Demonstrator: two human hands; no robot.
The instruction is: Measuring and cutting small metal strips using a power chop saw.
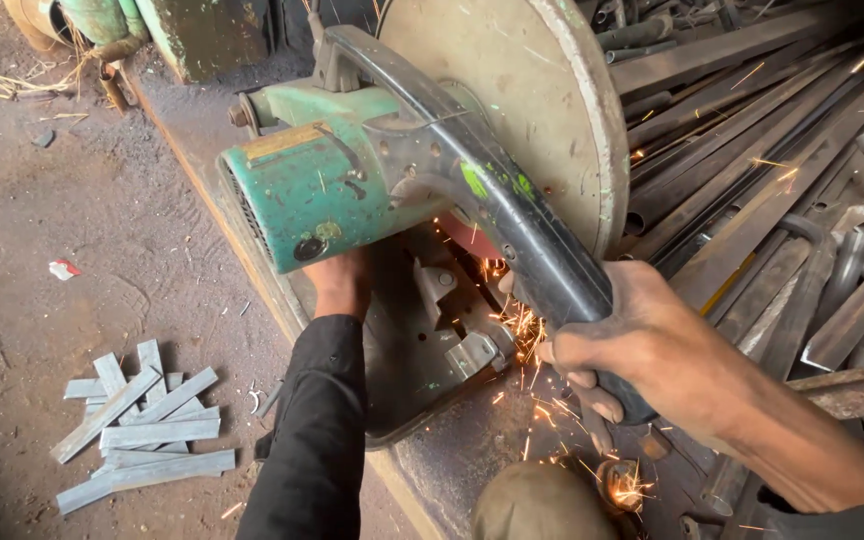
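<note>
Sparks fly: rt hand grip wrapped tight on chop-saw handle pressing blade down, lt hand under motor steadying stock, grip hidden—can't tell.

Label on motor: worn yellowish rectangular plate on top of green motor housing, print too worn to make out.
Scrap on ground: small white and red piece on dirt at left, possibly a wrapper, unclear.
Signs, screens: none seen.
</note>
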